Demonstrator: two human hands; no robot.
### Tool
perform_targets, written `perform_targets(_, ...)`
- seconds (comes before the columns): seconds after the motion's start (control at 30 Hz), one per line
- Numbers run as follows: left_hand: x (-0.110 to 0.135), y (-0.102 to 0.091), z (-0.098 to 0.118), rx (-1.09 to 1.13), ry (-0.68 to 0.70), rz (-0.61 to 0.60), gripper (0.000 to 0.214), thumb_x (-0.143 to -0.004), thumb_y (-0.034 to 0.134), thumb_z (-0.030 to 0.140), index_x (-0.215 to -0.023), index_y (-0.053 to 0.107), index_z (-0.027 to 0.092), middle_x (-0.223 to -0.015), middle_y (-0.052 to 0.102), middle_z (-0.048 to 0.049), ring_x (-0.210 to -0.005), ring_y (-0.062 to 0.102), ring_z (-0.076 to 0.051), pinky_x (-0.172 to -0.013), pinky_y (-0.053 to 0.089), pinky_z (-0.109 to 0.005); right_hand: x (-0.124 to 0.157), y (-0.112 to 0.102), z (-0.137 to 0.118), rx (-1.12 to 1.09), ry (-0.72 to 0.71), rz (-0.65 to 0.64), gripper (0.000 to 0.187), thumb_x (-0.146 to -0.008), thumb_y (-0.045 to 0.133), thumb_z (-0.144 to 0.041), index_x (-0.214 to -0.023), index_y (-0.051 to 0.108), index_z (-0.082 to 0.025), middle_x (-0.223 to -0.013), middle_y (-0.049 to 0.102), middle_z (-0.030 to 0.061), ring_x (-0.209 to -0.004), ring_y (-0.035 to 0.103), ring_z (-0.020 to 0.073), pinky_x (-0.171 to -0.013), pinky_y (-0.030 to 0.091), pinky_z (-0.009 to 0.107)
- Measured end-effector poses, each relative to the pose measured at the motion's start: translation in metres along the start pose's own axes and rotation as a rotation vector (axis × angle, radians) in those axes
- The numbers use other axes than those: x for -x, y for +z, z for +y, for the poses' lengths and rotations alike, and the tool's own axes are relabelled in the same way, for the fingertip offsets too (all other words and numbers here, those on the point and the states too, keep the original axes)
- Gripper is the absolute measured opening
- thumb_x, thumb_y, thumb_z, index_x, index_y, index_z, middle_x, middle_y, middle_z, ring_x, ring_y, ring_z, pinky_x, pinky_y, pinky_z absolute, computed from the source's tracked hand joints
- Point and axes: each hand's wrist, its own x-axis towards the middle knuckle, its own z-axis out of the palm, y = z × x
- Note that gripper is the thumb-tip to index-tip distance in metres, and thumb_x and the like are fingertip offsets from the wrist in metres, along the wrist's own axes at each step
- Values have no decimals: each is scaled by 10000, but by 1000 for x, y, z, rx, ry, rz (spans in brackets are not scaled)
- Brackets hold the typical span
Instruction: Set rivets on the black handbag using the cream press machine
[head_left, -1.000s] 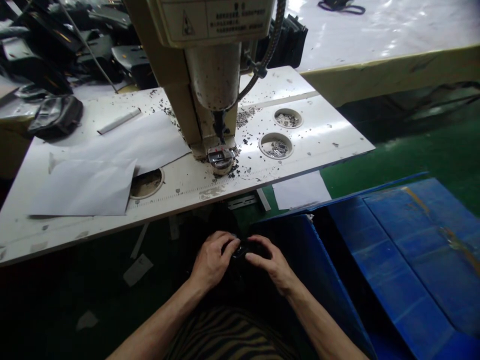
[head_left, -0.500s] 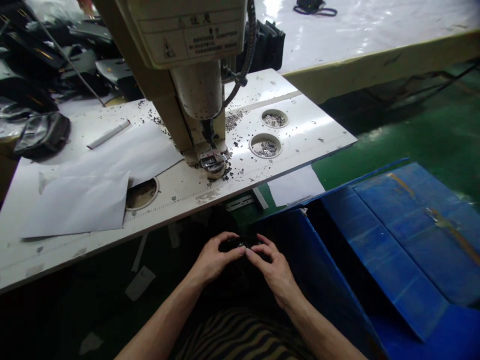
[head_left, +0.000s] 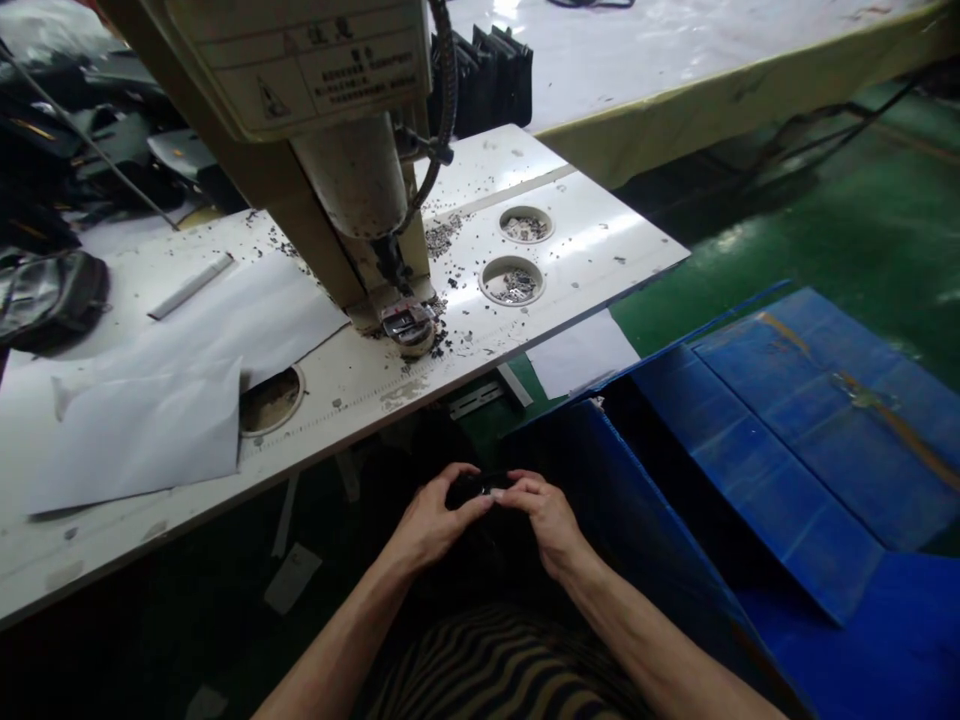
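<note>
Below the front edge of the white table, my left hand point(head_left: 437, 515) and my right hand point(head_left: 544, 515) hold one small dark object point(head_left: 480, 484) between them. Both hands are closed on it, with thumbs on the near side and fingers on the far side. The object looks black with a shiny spot near the thumb tips; its kind is too dark to make out. Beyond my hands stands a press machine point(head_left: 352, 180), its head over a small round die point(head_left: 412, 325) on the table.
The white table point(head_left: 360, 390) carries paper sheets point(head_left: 142, 430), dark scraps and two round holes with scraps. A blue box point(head_left: 780, 450) with flaps stands at my right. Black bags point(head_left: 52, 300) lie at the left; black pieces point(head_left: 491, 85) stand behind the machine.
The view has shifted, so the table and machine appear farther left. My right fingers have drawn closer together on the dark object, which both hands still hold.
</note>
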Motion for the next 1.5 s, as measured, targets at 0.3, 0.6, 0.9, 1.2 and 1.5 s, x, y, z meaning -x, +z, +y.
perform_targets(0.3, -3, 11, 6, -190, -28, 32, 376, -916, 642, 492, -1244, 680, 310, -1175, 786, -67, -1137, 714, -339, -1026, 512, -460, -15, -12, -1, -37, 225, -122, 569, -620, 844, -370, -1159, 687, -275, -960, 755, 37, -942, 707, 306, -781, 529, 430)
perform_targets(0.6, -4, 15, 3, -161, 31, 94, 265, -910, 674, 440, -1129, 724, 299, -1086, 812, -21, -1052, 752, -272, -975, 548, -363, -26, -27, -8, 50, 237, -361, 494, -687, 827, -390, -1164, 748, -293, -970, 803, 13, -963, 717, 292, -750, 515, 376)
perform_targets(0.9, -12, 11, -8, -101, 63, 145, 238, -893, 706, 401, -1101, 759, 299, -1240, 781, -7, -1172, 712, -254, -1067, 512, -355, -31, -20, -6, 71, 168, -346, 359, -713, 806, -384, -1051, 769, -271, -915, 789, -5, -949, 707, 266, -824, 521, 375)
perform_targets(1.2, -14, 1, -8, -146, -48, 120, 293, -950, 608, 504, -1175, 721, 353, -1172, 802, 8, -1105, 740, -265, -971, 536, -361, -34, -4, -18, 57, 151, -318, 281, -693, 809, -376, -938, 770, -245, -795, 763, -15, -805, 682, 235, -732, 489, 348)
perform_targets(1.5, -19, -6, -11, -174, -70, 96, 375, -948, 590, 559, -1197, 720, 310, -1193, 797, -48, -1137, 730, -307, -988, 528, -385, -43, -6, -13, 28, 123, -448, 390, -714, 844, -462, -1018, 807, -221, -985, 815, 37, -976, 719, 286, -883, 516, 393)
